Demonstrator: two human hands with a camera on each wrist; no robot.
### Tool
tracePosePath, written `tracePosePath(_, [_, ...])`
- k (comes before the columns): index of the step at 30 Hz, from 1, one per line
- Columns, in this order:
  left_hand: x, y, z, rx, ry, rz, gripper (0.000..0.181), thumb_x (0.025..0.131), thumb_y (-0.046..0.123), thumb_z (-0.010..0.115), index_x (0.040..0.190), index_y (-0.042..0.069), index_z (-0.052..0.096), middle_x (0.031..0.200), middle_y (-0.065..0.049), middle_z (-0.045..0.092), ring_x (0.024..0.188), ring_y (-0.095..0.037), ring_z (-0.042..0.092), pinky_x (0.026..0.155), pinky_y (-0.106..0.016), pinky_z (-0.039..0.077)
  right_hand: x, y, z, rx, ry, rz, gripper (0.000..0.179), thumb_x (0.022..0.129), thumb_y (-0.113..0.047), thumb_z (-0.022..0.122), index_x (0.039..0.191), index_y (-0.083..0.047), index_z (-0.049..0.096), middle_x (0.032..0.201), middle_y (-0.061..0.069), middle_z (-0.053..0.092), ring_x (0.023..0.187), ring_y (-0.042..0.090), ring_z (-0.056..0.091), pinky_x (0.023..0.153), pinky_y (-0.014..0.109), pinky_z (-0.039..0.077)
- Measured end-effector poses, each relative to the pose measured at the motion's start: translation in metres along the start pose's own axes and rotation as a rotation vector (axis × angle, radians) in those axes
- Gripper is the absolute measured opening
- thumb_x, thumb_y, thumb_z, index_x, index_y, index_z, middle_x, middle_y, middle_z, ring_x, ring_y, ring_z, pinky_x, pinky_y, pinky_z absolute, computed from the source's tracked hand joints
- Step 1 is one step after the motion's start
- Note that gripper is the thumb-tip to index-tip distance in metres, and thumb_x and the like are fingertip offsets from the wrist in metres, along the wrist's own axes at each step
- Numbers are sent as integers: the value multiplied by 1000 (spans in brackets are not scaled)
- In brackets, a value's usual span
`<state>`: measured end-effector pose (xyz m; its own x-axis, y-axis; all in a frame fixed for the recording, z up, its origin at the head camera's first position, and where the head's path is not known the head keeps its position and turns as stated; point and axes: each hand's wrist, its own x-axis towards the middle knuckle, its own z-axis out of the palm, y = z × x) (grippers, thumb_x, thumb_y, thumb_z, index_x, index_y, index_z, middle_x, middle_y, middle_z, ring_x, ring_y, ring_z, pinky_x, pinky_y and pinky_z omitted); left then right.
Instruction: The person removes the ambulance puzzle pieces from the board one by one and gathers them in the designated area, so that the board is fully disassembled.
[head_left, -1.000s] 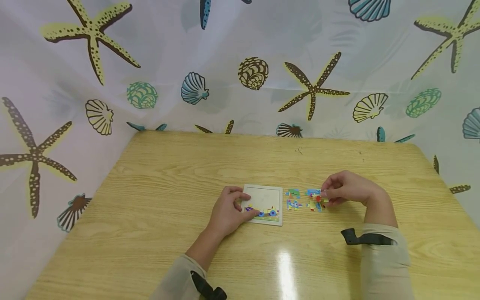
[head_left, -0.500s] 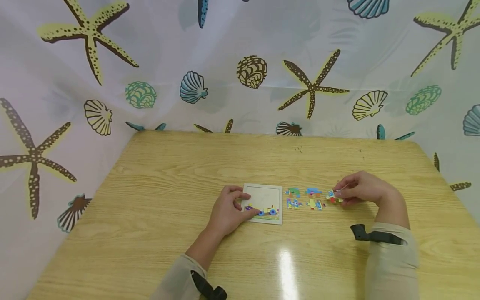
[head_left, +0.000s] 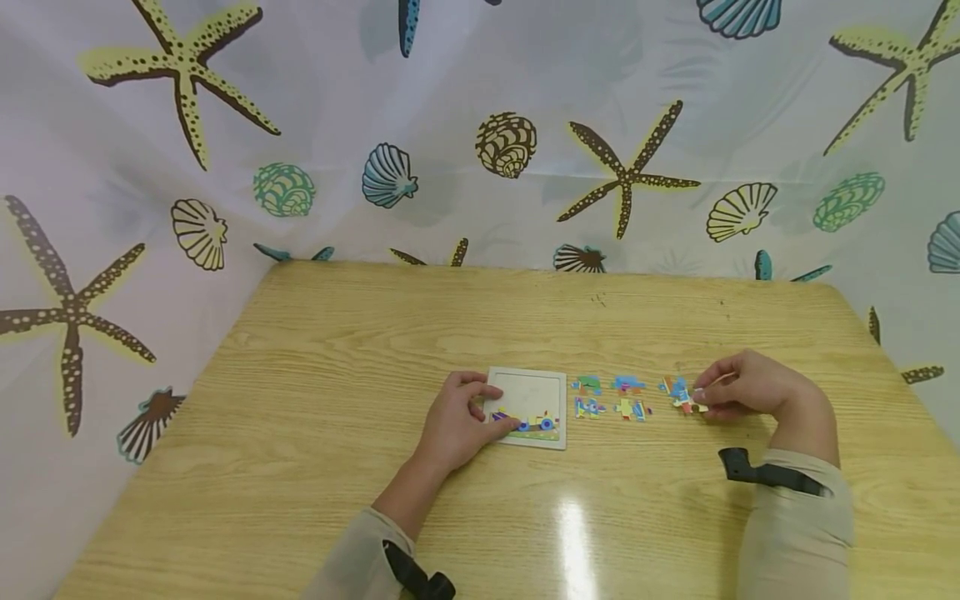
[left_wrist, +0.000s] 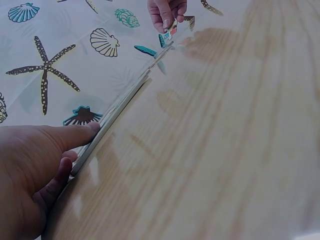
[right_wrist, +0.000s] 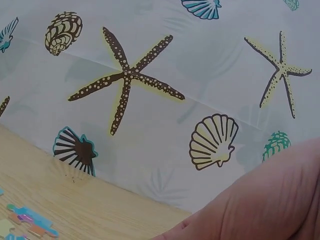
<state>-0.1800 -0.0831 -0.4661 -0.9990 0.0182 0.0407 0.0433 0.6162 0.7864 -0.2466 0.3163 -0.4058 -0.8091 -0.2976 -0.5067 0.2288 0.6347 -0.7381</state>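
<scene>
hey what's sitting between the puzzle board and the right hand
Loose puzzle pieces lie on the table in two rough rows between the puzzle board and the right hand, which pinches another piece. The head view shows it.

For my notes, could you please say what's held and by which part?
Right hand: at least one puzzle piece, by its right edge. Left hand: puzzle board, by its left side.

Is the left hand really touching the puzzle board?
Touching. The left wrist view shows the left hand with its thumb tip right against the edge of the puzzle board.
</scene>
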Motion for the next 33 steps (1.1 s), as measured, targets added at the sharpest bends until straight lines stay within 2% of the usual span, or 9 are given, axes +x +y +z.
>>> tracePosePath(9, [0,0,1,-4,2,2,45,74,31,90,109,9,74,136,-6,53,77,-10,52,72,-25,46,3,-4,7,-41,-10,84,26,92,-15,72,109,3,66,84,2,72,72,11,70,69,27,58])
tracePosePath(15, [1,1,0,-1,0,3,45,74,32,89,109,9,74,136,-6,53,77,-10,52,72,-25,46,6,-7,9,-53,-10,94,20,92,-16,72,101,1,67,79,0,72,69,9,69,68,25,57])
tracePosePath(22, [1,1,-1,2,0,6,45,74,32,90,109,9,74,135,-6,53,77,-10,52,72,-25,45,6,-7,8,-76,-9,71,17,94,-17,69,97,-1,67,84,1,70,69,11,68,68,27,57])
tracePosePath(25, [0,1,-1,4,-1,8,45,73,32,90,109,9,74,135,-6,53,77,-10,52,72,-26,46,8,-6,8,-78,6,37,21,95,-19,67,101,1,66,89,3,69,70,12,68,68,29,58])
tracePosePath(28, [0,0,0,8,-2,6,45,73,33,90,109,9,74,135,-6,53,77,-10,53,73,-26,46,10,-9,9,-73,21,-9,31,95,-24,67,111,3,64,92,4,70,74,13,68,69,30,58])
tracePosePath(33, [1,-2,1,15,-4,10,45,73,33,90,109,10,74,135,-6,53,76,-9,52,72,-25,46,12,-17,14,-70,15,-62,45,95,-32,68,122,2,60,95,6,71,79,16,69,71,30,58])
